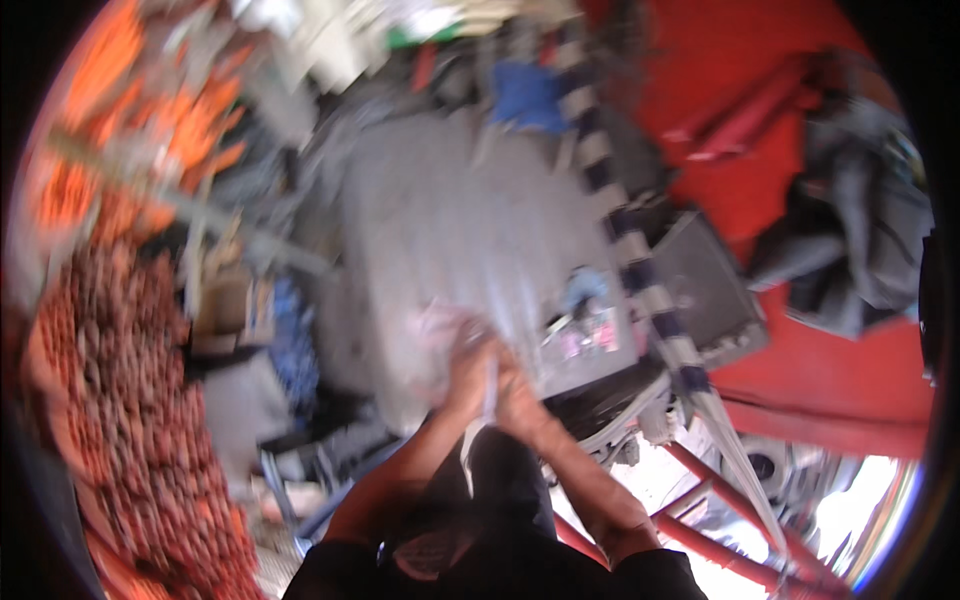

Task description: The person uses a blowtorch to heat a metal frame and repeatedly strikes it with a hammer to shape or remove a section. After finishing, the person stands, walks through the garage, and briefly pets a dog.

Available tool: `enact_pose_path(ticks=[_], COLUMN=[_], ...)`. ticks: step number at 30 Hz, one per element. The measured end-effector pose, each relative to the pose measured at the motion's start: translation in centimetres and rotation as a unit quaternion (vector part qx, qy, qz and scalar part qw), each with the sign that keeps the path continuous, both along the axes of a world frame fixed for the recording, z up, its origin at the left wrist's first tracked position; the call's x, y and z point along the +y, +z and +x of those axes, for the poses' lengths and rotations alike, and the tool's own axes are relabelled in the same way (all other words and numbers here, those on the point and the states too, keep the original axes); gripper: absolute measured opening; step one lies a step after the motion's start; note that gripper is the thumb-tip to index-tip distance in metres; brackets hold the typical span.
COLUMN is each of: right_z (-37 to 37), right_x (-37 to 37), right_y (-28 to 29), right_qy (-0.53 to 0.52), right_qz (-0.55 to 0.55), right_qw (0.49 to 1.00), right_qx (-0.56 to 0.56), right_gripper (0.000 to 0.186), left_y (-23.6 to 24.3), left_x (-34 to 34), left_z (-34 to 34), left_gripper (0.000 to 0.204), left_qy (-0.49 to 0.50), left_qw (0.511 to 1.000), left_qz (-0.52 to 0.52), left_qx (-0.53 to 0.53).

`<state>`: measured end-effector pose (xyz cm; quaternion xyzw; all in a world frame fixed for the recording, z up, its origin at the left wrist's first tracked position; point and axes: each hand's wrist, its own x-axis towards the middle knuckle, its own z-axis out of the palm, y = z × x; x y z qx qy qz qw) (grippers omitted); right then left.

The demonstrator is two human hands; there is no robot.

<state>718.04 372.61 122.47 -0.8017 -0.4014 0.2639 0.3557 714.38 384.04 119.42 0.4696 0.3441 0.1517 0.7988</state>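
My left hand (470, 370) and my right hand (513, 385) come together in front of my body, over the near part of a grey ridged surface (470, 210). Motion smears the fingers of both, so their grip cannot be made out. A pale pinkish thing (437, 320), too blurred to name, shows just beyond the left hand. Between the two hands runs a thin whitish strip (490, 388). To the right of my hands, small pink and white items (585, 340) and a light-blue round thing (586, 287) lie on the surface.
Stacked reddish-brown pieces (130, 380) line the left side, below an orange heap (170, 130). A dark-and-white banded pole (612, 205) runs along the surface's right side. Past it are a grey box (705, 280) and dark cloth (850, 210) on red sheeting (830, 370). A blue stool-like thing (528, 97) stands beyond.
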Motion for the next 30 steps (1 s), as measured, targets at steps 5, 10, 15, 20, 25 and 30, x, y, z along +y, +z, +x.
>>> enact_pose_path(ticks=[5, 10, 15, 20, 25, 30], right_z=[3.0, 8.2, 17.2, 23.0, 25.6, 26.8], right_x=[-1.9, -9.3, -13.0, -13.3, -11.7, -9.4], right_y=[13.2, 25.4, 43.0, 49.2, 49.7, 50.0], right_qy=[-0.034, -0.253, -0.408, -0.439, -0.473, -0.521], right_qz=[0.129, 0.112, 0.073, -0.063, -0.170, -0.258], right_qw=[0.986, 0.910, 0.671, 0.603, 0.579, 0.538], right_qx=[-0.099, -0.309, -0.615, -0.663, -0.642, -0.610], right_gripper=[0.029, 0.033, 0.051, 0.056, 0.063, 0.063], left_y=[6.8, 11.3, 10.8, 16.9, 18.1, 16.3], left_x=[3.5, 1.8, -1.1, -4.1, -3.6, 0.3], left_z=[5.4, 8.8, 9.7, 14.3, 19.5, 24.1], left_gripper=[0.024, 0.018, 0.024, 0.038, 0.049, 0.050], left_qy=[-0.182, -0.272, -0.360, -0.555, -0.638, -0.708], left_qw=[0.977, 0.957, 0.933, 0.825, 0.764, 0.700], left_qz=[-0.113, -0.091, -0.013, 0.100, 0.089, 0.081], left_qx=[0.010, -0.051, -0.012, -0.023, -0.038, -0.039])
